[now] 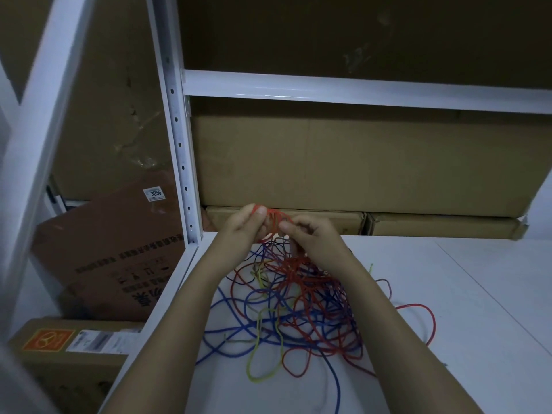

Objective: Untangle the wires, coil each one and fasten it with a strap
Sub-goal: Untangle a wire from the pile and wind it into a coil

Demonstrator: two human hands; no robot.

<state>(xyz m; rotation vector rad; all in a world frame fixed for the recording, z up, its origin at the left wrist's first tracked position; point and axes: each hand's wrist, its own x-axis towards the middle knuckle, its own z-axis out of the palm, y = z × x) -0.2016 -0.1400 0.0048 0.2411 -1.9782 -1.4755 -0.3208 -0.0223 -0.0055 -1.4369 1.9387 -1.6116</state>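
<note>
Two hands (245, 225) (313, 237) pinching red wire (273, 215), tangle (298, 309) on shelf (478, 294)

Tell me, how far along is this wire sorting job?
Early on. Nothing looks finished: no tied coil or strap shows. In hand: the left hand and right hand both pinch red wire lifted from the tangle. Left: the blue wire, yellow wire and red loops on the white shelf are still knotted together.

You've got red wire (301, 282), blue wire (236, 312), yellow-green wire (260, 348) tangled on white shelf (478, 294). Brown cardboard boxes (358, 162) behind; orange label (47, 339) on lower-left box.
</note>
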